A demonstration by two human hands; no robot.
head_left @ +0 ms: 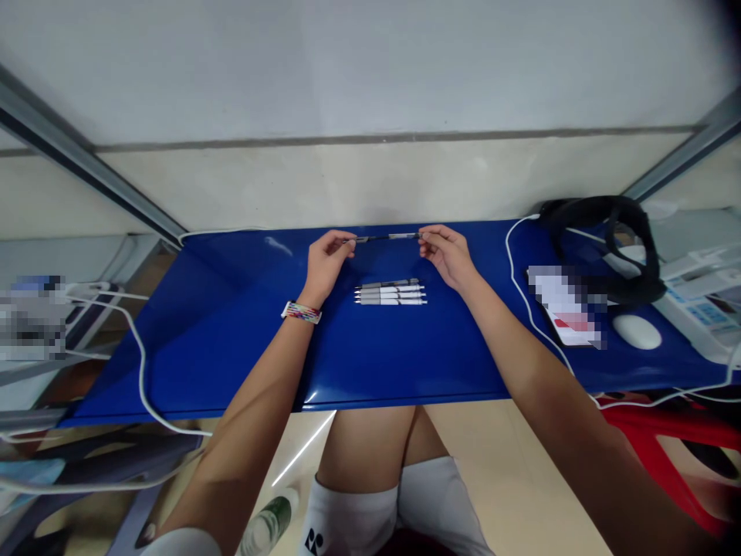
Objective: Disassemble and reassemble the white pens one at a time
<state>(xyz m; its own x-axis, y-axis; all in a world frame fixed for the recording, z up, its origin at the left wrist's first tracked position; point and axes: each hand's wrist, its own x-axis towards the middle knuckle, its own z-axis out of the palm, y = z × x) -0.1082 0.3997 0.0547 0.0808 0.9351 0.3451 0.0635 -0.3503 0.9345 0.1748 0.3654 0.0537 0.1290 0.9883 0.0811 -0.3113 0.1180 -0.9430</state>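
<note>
A dark pen (389, 237) lies crosswise near the table's far edge, held at both ends. My left hand (332, 259) pinches its left end between thumb and fingers. At the right end, my right hand (444, 253) grips it the same way. Closer to me, a row of several pens (389, 293) lies side by side on the blue tabletop (399, 355). Most of them are white with grey grips, and the farthest one looks darker. Neither hand touches that row.
On the right are a black headset-like strap (648, 255), a phone (564, 309), a white mouse (637, 332) and a white cable (512, 266). Another white cable (142, 363) hangs over the left side. A wall (370, 181) stands behind the table. Below is a bottle (269, 525).
</note>
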